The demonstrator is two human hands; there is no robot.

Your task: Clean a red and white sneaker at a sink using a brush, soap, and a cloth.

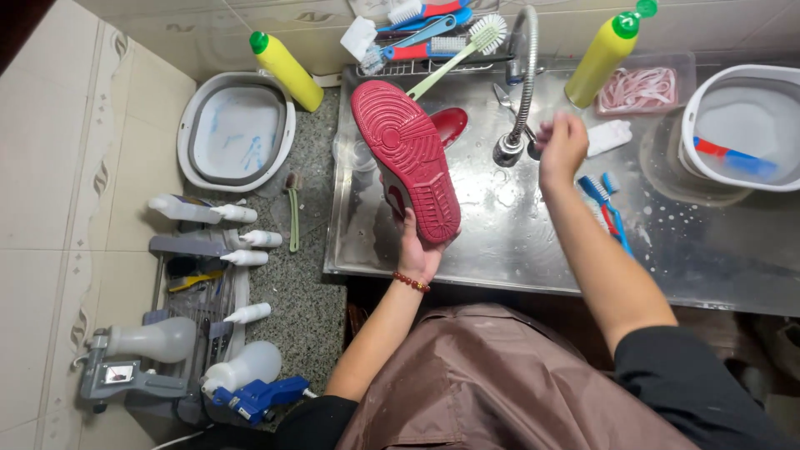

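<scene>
Left hand [419, 250] grips heel of red rubber-soled sneaker [406, 160], sole up, over wet steel sink [517, 242]. Right hand [562, 146] empty, fingers loosely curled beside curved chrome tap [521, 83]. Blue scrub brush [602, 200] lies just right of it. Judgement: scrubbing not under way; rinse pending.

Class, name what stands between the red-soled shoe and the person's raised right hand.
The head view shows the flexible metal faucet between shoe and right hand.

A wet stainless-steel bench [533, 250] carries a blue-and-red brush [607, 208], a tall yellow squeeze bottle with a green cap [604, 54], and a white round bucket [742, 125]. Beside it, the speckled grey stone counter [300, 308] holds a grey-and-white oval basin [236, 131], another yellow bottle [287, 71] and a small green-handled brush [293, 212].
</scene>
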